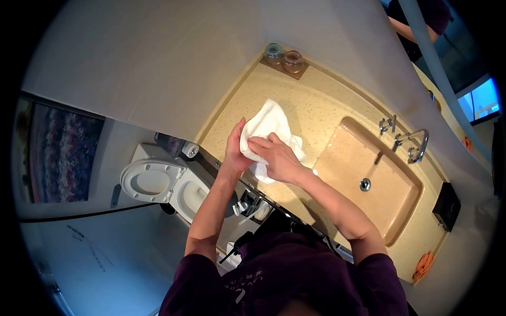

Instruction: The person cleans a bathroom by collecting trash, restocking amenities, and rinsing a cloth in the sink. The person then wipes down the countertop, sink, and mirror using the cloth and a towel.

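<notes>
A white cloth (270, 122), towel-like and loosely bunched, is held between my two hands above the counter. My left hand (235, 149) grips its left side, thumb pointing up along the edge. From the right, my right hand (280, 159) presses on the front of the cloth with its fingers bent into the folds. Part of the cloth hangs below my hands, and the fingertips of my left hand are hidden behind it. Beneath is the speckled beige countertop (312, 102).
Right of my hands lies a sink basin (342, 158) with a chrome faucet (419, 147). Two glasses (283, 59) stand on a brown tray at the back corner. A black box (446, 207) and an orange cloth (422, 267) sit at the right. An open toilet (150, 181) is at left.
</notes>
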The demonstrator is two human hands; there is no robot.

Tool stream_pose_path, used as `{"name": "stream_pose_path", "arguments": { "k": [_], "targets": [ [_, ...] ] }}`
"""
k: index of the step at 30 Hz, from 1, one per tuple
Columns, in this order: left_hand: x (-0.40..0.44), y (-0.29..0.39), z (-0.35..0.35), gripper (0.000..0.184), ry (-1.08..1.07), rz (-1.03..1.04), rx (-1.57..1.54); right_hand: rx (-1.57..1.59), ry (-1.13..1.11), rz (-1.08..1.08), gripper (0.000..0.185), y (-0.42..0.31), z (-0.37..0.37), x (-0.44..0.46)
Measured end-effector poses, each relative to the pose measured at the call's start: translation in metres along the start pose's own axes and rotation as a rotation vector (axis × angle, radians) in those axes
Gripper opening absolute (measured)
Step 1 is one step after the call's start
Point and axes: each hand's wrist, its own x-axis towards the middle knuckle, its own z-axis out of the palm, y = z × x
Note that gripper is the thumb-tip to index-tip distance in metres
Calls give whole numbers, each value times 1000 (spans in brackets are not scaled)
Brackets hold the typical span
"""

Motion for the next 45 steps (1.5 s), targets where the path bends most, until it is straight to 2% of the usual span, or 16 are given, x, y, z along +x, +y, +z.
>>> {"name": "stream_pose_path", "arguments": {
  "k": [5,7,9,12,17,21,23,25,28,33,37,39,41,42,43,45],
  "targets": [
    [-6,-1,6,64,77,-43,106,-172,-78,-24,58,-1,11,8],
    [-2,-6,9,61,89,-8,162,-344,124,134,64,-4,26,13],
    [-13,-8,35,57,373,87,377,-372,144,119,62,-4,25,17],
    [-16,-13,31,47,400,283,580,-314,188,190,60,-15,19,19],
    [-28,-16,35,44,271,620,1065,448,102,239,37,2,7,14],
    [-26,-13,24,46,58,616,938,674,-7,190,33,12,-8,6],
    [-25,-9,24,51,-16,443,708,808,-70,194,32,14,-22,3],
    [-29,-3,24,58,26,420,604,846,5,552,33,15,-46,-1],
    [-41,12,23,71,31,110,106,983,665,637,29,49,-53,-12],
    [-31,7,27,68,-134,-272,78,701,146,461,40,19,-40,4],
    [-23,4,44,73,-214,-384,135,795,104,452,35,34,-25,5],
    [-26,2,50,73,116,-277,200,952,179,585,33,33,-23,5],
    [-28,-6,47,73,-7,-189,326,1329,353,699,32,26,-25,1],
    [-26,-18,48,75,164,24,646,1350,350,738,39,25,-30,0],
    [-26,-24,48,78,339,247,959,1348,346,738,39,28,-29,-3],
    [-25,-17,59,82,271,253,877,1901,127,486,49,33,-26,-7]
  ]
}}
